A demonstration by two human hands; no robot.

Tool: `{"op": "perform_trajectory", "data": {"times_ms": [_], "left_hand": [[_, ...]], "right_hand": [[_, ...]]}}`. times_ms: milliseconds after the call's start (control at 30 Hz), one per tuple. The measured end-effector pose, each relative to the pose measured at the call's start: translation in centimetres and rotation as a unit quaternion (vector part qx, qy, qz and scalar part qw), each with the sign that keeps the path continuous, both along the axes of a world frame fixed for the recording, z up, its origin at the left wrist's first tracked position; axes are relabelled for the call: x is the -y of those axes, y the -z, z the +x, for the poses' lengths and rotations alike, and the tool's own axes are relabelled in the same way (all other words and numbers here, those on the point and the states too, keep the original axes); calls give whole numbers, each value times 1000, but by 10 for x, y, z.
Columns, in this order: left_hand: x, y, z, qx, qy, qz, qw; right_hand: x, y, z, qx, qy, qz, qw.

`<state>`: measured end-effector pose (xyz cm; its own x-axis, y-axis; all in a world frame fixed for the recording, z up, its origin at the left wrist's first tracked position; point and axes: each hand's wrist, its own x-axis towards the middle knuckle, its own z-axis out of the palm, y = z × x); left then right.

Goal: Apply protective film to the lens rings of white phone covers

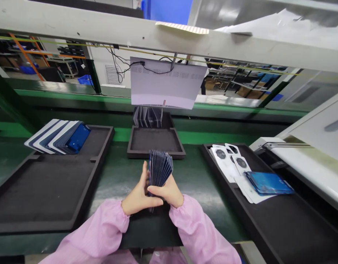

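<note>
Upright over the green bench, a fanned stack of thin dark panels (160, 167) is between my two hands. My left hand (138, 196) presses against the left side of the stack, its thumb reaching across the lower front. From the right, my right hand (169, 190) wraps round the stack, thumb over the front face. The panels look like phone back plates, with their edges spread at the top. Just beyond them sits a small black foam tray (156, 141), with more dark panels (148, 116) standing at its far end.
A large black tray (39, 190) on the left bears white and blue panels (61, 136) at its back. The right black tray (298, 223) holds white panels with round camera rings (232, 161) and blue panels (269, 182). A monitor (167, 82) hangs ahead, below a beam.
</note>
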<state>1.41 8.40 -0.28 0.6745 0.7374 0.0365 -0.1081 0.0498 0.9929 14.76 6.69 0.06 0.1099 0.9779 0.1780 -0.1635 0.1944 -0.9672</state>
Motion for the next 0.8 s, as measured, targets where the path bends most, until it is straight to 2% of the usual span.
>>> {"op": "perform_trajectory", "data": {"times_ms": [100, 167, 300, 400, 467, 533, 667, 800], "left_hand": [[4, -4, 1, -1, 22, -70, 997], [3, -5, -1, -2, 38, -138, 990], [4, -5, -6, -8, 86, -215, 973], [10, -7, -8, 8, 133, -270, 954], [15, -9, -8, 27, 166, -309, 936], [20, -11, -9, 43, 187, -344, 919], [22, -15, -10, 64, 204, -386, 898], [21, -17, -9, 62, 179, -384, 904]], "right_hand": [[5, -3, 2, -30, -53, -20, 998], [6, -4, 4, -24, -66, -37, 997], [6, -7, 12, 42, -17, -82, 996], [6, -10, 25, 1, 53, -71, 996], [6, -12, 34, -28, 61, -58, 996], [5, -13, 41, -45, 36, -55, 997], [6, -13, 44, -71, 21, -68, 995], [8, -12, 41, -98, 34, -72, 992]]}}
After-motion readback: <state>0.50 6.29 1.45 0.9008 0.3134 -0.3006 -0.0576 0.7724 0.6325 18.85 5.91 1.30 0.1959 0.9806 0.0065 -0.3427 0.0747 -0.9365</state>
